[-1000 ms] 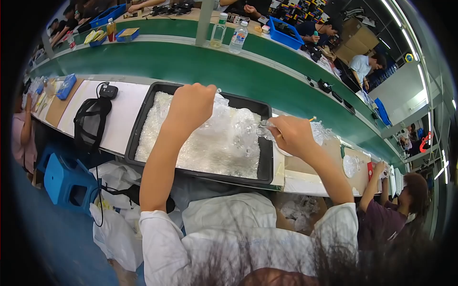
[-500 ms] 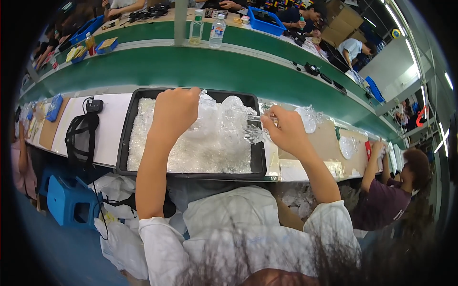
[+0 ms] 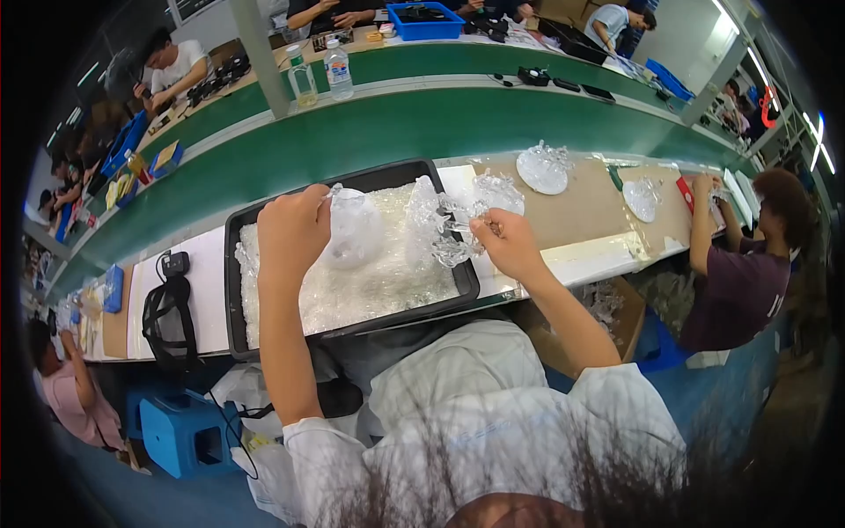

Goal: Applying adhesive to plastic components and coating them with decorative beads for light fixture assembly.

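My left hand (image 3: 293, 233) is closed on the edge of a round clear plastic piece (image 3: 354, 231), held over the left half of a black tray (image 3: 475, 286). A bed of small clear granules (image 3: 378, 295) fills the tray. Over the tray's right end, my right hand (image 3: 508, 242) pinches the branching stem of a second clear plastic piece (image 3: 422, 216). Its disc is turned nearly edge-on, and its spiky branches (image 3: 453, 251) hang near my fingers. Just behind that hand lies another clear branching piece (image 3: 499, 192).
Further right on the bench lie two round clear pieces (image 3: 542, 172) (image 3: 642, 202). A black strap (image 3: 169, 321) rests left of the tray. Two bottles (image 3: 338, 70) stand on the green ledge. A co-worker in purple (image 3: 744, 233) sits at right; a blue stool (image 3: 189, 436) stands below left.
My view has turned, so the tray appears tilted and further left. The left piece now shows its round face more; the right piece has turned more edge-on. Both hands keep their grip.
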Tool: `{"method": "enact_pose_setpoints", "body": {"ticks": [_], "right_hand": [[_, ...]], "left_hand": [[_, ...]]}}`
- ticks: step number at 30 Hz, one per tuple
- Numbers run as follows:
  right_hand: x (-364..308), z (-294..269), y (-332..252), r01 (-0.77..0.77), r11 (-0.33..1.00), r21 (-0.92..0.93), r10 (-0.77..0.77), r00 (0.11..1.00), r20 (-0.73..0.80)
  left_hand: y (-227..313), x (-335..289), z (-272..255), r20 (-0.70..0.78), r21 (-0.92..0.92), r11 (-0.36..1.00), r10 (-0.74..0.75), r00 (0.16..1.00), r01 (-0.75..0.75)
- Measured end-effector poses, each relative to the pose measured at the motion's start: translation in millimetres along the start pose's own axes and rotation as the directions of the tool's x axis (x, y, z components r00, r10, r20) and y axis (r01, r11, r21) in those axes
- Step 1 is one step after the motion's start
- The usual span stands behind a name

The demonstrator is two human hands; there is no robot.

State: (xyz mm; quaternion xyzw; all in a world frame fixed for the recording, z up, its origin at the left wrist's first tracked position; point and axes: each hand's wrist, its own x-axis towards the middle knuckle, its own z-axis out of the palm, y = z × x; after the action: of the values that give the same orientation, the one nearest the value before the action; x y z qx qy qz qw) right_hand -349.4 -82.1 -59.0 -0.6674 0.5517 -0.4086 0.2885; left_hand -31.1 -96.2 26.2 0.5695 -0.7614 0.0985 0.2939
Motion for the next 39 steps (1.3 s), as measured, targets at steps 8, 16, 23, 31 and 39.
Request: {"method": "enact_pose_setpoints", "body": {"ticks": [8, 16, 23, 31, 39], "right_hand": [[8, 2, 4, -0.043, 0.988, 0.151, 0.034, 0.998, 0.062], [17, 1, 6, -0.002, 0.992, 0.126, -0.004, 0.999, 0.051], [19, 1, -14, 0.224, 0.973, -0.052, -0.225, 0.974, -0.005], [18, 7, -4, 0.625, 0.736, -0.261, -0.649, 0.761, -0.008], [28, 5, -6, 0.786, 0.555, -0.274, -0.831, 0.539, -0.136]], "left_hand": [[5, 0, 4, 0.042, -0.005, 0.999, 0.040, 0.998, -0.040], [5, 1, 10, 0.049, -0.019, 0.997, 0.071, 0.996, -0.070], [5, 0, 11, 0.019, -0.037, 0.993, 0.115, 0.993, -0.114], [3, -1, 15, -0.013, -0.042, 0.987, 0.152, 0.988, -0.152], [7, 0, 10, 0.057, -0.042, 0.993, 0.111, 0.992, -0.108]]}}
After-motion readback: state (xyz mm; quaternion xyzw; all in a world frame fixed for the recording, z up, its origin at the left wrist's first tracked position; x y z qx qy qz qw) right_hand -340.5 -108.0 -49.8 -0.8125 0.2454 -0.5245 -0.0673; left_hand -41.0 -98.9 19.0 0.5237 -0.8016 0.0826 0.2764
